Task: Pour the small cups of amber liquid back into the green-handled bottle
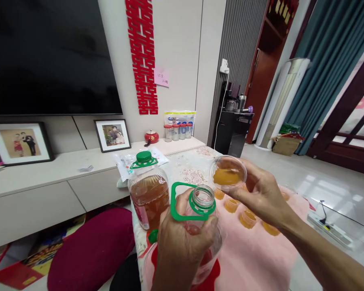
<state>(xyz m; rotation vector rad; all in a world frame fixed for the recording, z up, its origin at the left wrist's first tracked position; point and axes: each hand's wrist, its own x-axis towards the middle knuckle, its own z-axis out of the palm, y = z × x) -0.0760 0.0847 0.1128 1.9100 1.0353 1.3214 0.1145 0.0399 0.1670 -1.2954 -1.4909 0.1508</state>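
The left hand (180, 242) is clamped around the upper part of a clear bottle (214, 247), its thumb and fingers wrapped beneath the green handle (174, 200) at the uncapped neck. The right hand (259, 186) pinches a clear cup (228, 174) of amber liquid between thumb and fingers, its grip closed on the cup's side; the cup is raised beside the bottle's mouth. A red mat (215, 277) shows around the bottle's lower end.

Just left of the bottle, a second, larger jug (150, 196) of amber liquid stands upright, capped in green, with a loose green cap (153, 236) near its base. Beneath and beyond the right forearm, more amber-filled cups (248, 219) sit on a pink cloth (255, 258) spread over the floral-covered tabletop (177, 167). Some are partly hidden by the arm.

Behind, a white cabinet (101, 180) bears two framed photos (112, 135), a red pot (151, 137) and red-lidded jars (176, 132). A red paper cutout (143, 60) hangs beside a television (48, 56); a magenta cushion (92, 252) lies below left, and a teal curtain (324, 60) hangs at far right.
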